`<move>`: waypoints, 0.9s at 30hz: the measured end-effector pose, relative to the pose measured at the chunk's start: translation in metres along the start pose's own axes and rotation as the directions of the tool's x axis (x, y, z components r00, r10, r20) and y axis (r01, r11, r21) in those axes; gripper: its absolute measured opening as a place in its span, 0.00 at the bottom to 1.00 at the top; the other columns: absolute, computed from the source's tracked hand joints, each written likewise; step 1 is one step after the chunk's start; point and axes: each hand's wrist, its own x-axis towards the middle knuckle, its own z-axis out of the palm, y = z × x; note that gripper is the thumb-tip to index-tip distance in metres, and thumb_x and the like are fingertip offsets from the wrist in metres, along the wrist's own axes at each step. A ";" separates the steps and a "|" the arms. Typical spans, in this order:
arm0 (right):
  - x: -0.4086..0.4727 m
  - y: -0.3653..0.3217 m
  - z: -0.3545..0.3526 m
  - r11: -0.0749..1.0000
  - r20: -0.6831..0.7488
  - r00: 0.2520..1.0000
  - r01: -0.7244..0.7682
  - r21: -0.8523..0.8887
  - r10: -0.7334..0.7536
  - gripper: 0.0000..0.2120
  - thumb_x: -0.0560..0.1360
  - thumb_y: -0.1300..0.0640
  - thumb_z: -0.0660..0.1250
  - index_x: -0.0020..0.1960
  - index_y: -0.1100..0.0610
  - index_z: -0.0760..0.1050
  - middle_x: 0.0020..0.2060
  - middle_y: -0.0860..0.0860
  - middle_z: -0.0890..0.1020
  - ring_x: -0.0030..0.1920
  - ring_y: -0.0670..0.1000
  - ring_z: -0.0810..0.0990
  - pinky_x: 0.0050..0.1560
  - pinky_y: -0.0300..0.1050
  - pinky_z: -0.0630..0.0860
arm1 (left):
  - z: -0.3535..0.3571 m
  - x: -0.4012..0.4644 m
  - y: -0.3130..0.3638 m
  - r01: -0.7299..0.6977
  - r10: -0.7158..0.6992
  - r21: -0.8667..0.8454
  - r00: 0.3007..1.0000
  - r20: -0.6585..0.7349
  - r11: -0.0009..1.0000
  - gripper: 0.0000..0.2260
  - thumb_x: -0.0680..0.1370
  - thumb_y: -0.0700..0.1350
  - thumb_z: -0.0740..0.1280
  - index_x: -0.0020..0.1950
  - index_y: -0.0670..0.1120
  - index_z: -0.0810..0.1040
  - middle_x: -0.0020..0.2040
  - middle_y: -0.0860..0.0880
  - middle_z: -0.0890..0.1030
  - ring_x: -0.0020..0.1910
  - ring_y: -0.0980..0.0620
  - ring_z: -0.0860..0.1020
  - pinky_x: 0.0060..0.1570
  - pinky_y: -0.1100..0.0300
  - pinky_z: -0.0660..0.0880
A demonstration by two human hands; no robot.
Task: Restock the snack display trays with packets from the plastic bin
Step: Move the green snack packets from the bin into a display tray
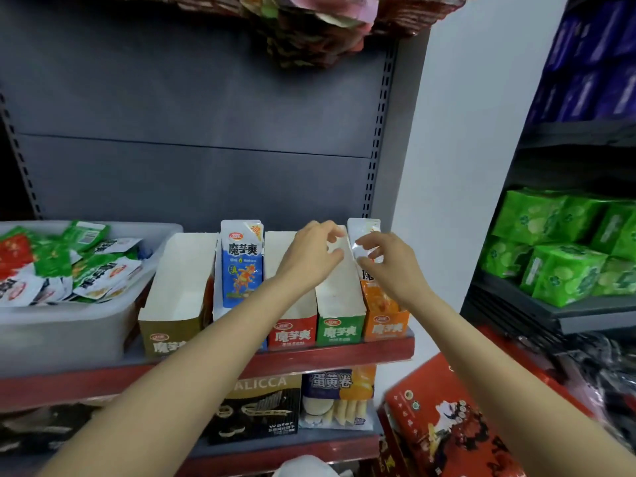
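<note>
R hand pinches orange packet in tray, red-edged shelf.

Small shop: metal shelving with slotted uprights, branded snack display trays, stacked green packs.

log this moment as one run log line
step: fill orange tray | right hand: grip on orange packet | left hand: at green tray wall | bin: stocked
</note>
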 end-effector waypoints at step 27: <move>0.029 -0.349 0.250 0.819 0.693 0.548 0.563 0.108 -0.469 0.32 0.76 0.49 0.67 0.75 0.56 0.58 0.71 0.55 0.68 0.68 0.56 0.69 0.65 0.44 0.66 | -0.350 -0.148 -0.283 0.631 -0.582 0.474 0.768 -0.268 0.614 0.29 0.76 0.42 0.67 0.74 0.39 0.59 0.68 0.38 0.67 0.68 0.39 0.66 0.61 0.54 0.65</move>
